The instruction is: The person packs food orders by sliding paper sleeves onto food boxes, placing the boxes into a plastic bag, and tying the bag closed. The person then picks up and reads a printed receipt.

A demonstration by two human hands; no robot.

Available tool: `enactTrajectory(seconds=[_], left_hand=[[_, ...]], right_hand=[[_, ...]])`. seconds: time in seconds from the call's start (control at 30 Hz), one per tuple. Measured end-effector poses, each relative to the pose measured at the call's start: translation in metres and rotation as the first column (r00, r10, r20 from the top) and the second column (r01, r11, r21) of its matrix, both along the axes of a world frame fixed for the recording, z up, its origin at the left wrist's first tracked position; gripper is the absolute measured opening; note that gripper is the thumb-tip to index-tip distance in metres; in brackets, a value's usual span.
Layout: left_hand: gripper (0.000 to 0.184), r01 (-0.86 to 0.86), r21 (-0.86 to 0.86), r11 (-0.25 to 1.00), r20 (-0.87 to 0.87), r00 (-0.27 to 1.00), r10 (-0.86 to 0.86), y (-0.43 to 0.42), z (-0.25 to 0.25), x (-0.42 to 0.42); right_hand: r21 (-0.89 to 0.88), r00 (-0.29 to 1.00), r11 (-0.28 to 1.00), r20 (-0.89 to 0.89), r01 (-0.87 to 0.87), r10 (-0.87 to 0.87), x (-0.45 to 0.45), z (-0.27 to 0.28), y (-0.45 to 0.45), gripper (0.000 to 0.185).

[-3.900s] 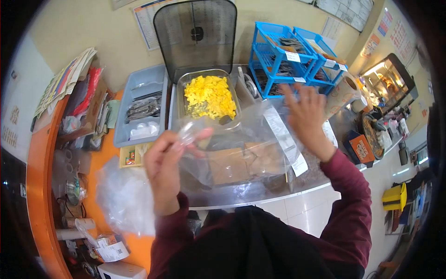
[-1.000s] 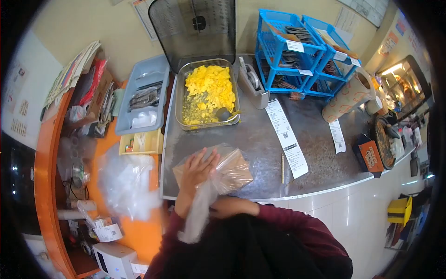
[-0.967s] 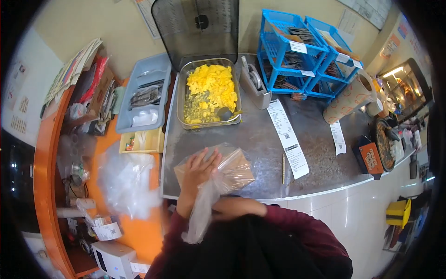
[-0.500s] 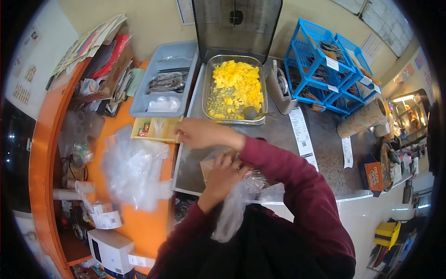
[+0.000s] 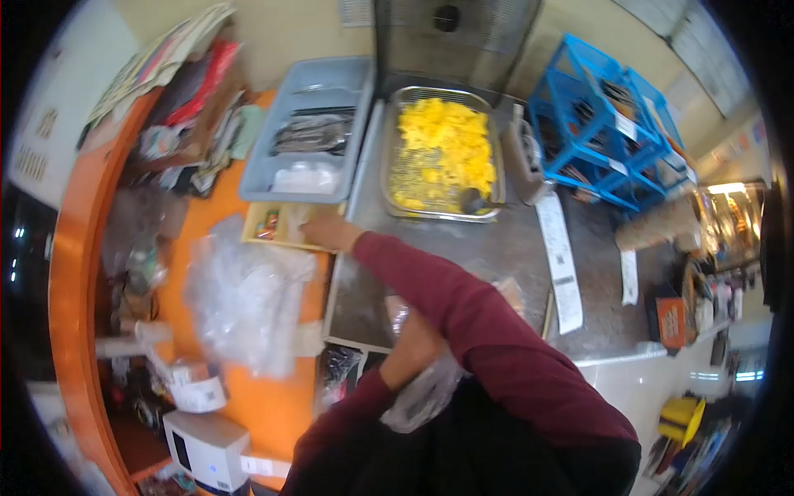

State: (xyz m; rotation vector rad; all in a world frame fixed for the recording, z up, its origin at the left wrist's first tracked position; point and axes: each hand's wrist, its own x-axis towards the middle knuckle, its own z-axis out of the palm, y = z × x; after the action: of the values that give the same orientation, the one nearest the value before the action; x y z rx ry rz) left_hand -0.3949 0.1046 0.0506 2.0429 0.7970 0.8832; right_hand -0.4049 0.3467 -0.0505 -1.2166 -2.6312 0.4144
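Observation:
My right arm crosses over my left. My right hand (image 5: 327, 230) is in a small cream divided box (image 5: 285, 243), its fingertips at the compartment with small white items (image 5: 296, 217); blur hides whether it has hold of any. Red and green packets (image 5: 267, 225) lie in the compartment beside it. Below the right sleeve, my left hand (image 5: 416, 354) is closed on a clear plastic bag (image 5: 426, 398) that hangs past the counter edge, though the sleeve covers its fingers. Shiny clear wrapping (image 5: 398, 314) and a tan piece (image 5: 511, 295) show either side of the sleeve.
A metal tray (image 5: 444, 217) of yellow food with a dark scoop (image 5: 473, 200) stands ahead. A blue-grey bin (image 5: 256, 178) holds packed cutlery. Clear bags (image 5: 240, 298) lie on the orange counter. To the right are paper slips (image 5: 561, 264) and blue racks (image 5: 571, 107).
My right hand has moved from the cream box's right edge into its white-item compartment. My right forearm has swung lower and now covers my left fingers. The view has shifted slightly.

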Motion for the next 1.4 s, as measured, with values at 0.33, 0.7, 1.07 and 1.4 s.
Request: enactTrajectory(seconds=[0.33,0.7,1.07,1.4], left_hand=[[0.018,-0.055,0.554,0.830,-0.113,0.983,0.141,0.021,-0.022,0.037],[0.026,0.054,-0.085,0.995,0.107,0.993,-0.045,-0.002,-0.020,0.031],[0.043,0.294,0.364,0.884,-0.626,0.780,-0.002,0.021,0.007,0.032],[0.021,0.055,0.422,0.905,-0.089,0.996,-0.019,0.013,0.019,0.018]], right_hand=[[-0.178,0.952,0.983,-0.293,0.038,-0.090,0.015,0.039,0.048,0.019],[0.122,0.880,0.949,0.422,-0.292,0.216,-0.061,0.038,0.043,0.017],[-0.486,0.787,0.841,-0.604,-0.239,-0.125,0.026,0.128,0.020,0.016],[-0.571,0.333,0.821,-0.773,0.004,-0.539,0.216,0.226,-0.195,0.011]])
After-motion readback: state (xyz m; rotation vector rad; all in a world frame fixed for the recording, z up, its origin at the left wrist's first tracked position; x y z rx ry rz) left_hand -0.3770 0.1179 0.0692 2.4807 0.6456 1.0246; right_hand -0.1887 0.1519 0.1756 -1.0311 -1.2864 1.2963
